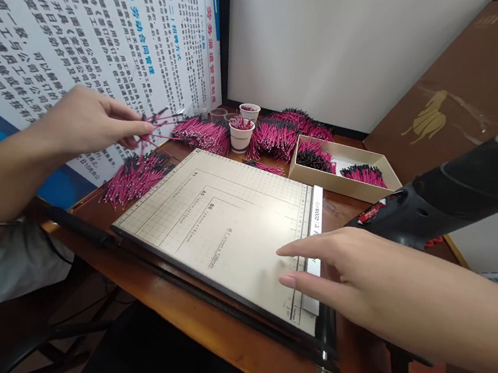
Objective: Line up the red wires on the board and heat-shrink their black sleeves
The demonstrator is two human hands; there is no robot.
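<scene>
Between the thumb and fingers of my left hand [95, 122] are several short magenta wires [158, 121] with black ends, splayed in different directions. Below that hand lies a loose pile of the same wires [136, 180]. My right hand [339, 267] hovers over the right side of a cream paper trimmer board [244, 223] printed with a grid and paper sizes. Its thumb and index finger are apart, with nothing between them. A white strip [316, 245] runs along the board's right edge, partly hidden by my right hand.
Behind the board stand paper cups of wires [239, 142] between heaped wire bundles [274, 137]. A shallow box [341, 187] holds more wires. A thick black arm-like device [434, 188] slants in at right. The trimmer's black handle [81, 226] extends beyond the left front.
</scene>
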